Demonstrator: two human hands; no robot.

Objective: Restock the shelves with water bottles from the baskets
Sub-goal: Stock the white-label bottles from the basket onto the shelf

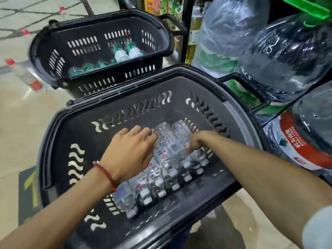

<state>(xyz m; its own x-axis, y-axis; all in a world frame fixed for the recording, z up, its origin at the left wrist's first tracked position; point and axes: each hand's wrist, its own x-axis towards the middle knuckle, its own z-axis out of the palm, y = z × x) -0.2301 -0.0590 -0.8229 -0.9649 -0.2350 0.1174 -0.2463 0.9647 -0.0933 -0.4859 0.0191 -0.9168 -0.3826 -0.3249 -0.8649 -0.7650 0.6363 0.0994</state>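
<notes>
Pale tiled shop floor, large water jugs at 2 o'clock, near basket central, holding a row of water bottles, far basket at 11 o'clock, left hand fingers curled onto raised bottle, right hand gripping neighbouring bottle.

Near basket is sitting front-center on floor, far basket sitting just behind it. Water bottles are lying side by side in a row in near basket's btm; more bottles are lying in far basket. Left hand and right hand are reaching into near basket, onto the row. Loose bottle is lying on floor left of far basket. Big jugs are sitting stacked to the right of both baskets.
</notes>
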